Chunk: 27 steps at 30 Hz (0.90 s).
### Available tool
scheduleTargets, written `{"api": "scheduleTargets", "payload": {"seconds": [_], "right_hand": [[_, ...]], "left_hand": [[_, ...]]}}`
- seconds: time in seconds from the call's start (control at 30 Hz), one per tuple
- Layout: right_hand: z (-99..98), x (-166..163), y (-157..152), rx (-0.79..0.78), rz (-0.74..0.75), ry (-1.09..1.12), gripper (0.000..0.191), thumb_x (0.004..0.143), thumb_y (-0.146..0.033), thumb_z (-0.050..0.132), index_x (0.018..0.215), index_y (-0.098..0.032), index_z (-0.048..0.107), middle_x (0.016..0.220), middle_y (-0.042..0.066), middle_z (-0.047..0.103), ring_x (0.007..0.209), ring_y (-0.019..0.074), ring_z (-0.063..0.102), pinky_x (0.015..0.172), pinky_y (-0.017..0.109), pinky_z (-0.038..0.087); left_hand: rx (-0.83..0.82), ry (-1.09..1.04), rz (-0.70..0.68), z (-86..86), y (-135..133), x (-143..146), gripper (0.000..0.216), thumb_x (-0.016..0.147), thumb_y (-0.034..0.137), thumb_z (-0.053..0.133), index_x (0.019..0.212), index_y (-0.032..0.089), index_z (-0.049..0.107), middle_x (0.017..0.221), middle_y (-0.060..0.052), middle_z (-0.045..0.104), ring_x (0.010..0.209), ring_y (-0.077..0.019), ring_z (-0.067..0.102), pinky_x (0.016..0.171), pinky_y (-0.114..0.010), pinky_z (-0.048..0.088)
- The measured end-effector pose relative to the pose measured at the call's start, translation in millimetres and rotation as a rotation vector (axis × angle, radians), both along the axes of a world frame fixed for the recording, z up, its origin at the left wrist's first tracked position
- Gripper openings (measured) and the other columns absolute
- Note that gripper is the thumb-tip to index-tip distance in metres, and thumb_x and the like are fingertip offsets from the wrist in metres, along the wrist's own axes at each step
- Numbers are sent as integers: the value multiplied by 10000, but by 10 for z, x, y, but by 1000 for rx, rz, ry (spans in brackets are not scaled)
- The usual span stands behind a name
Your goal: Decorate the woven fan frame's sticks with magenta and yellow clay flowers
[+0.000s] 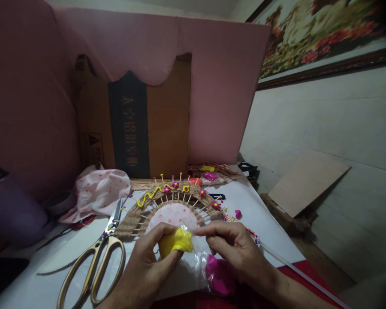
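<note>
My left hand (149,262) is closed around a lump of yellow clay (175,242), held low over the white table (28,285). My right hand (233,246) pinches the top of that yellow lump with thumb and fingertips. A clear plastic bag with pink clay (219,274) lies under my right wrist. Just beyond my hands sits a round woven craft piece (172,204) of twine and sticks with a pink centre, trimmed with yellow and pink clay flowers.
Gold-handled scissors (94,264) lie to the left of my hands. Dotted pink cloth (98,191) sits at the back left. Packets of clay (209,174) lie behind the craft. A cardboard box (138,128) and pink foam board (218,86) stand at the back.
</note>
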State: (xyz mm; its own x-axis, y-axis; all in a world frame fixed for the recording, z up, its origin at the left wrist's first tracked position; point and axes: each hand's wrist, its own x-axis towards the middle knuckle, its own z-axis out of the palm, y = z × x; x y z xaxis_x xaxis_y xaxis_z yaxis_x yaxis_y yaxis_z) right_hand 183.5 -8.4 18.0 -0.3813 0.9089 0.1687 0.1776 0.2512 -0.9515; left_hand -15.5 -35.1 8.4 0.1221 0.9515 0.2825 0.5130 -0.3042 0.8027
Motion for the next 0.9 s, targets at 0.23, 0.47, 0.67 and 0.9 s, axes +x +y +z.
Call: {"api": "scheduleTargets", "payload": {"seconds": [0.23,0.47,0.67,0.9], "right_hand": [[-21,1,23,0,22,-30,275,775,-216,502,936,-142,712,599,10,554,544,102,458,514,231,365],[-18,-1,19,208,85,-117,346,765,-102,462,1003,-167,705,687,38,622,627,123,525,587,254,407],[-45,3,29,518,173,-137,456,748,-32,413,1089,-198,666,636,14,550,579,107,475,568,241,383],[-78,-15,15,468,160,-179,492,748,-31,411,1166,-193,614,646,13,548,598,114,482,574,245,380]], "left_hand": [[42,45,-14,-11,9,3,119,774,296,573,863,220,594,802,0,642,751,-153,564,674,-257,437],[67,68,-1,18,8,15,109,756,278,592,844,215,598,780,0,644,719,-152,565,648,-255,442],[40,94,-24,-13,22,-15,106,763,287,577,830,208,599,762,-2,640,710,-156,558,642,-264,428],[43,96,6,-28,31,-33,140,775,327,571,830,200,593,761,-2,631,715,-160,561,652,-270,430]]}}
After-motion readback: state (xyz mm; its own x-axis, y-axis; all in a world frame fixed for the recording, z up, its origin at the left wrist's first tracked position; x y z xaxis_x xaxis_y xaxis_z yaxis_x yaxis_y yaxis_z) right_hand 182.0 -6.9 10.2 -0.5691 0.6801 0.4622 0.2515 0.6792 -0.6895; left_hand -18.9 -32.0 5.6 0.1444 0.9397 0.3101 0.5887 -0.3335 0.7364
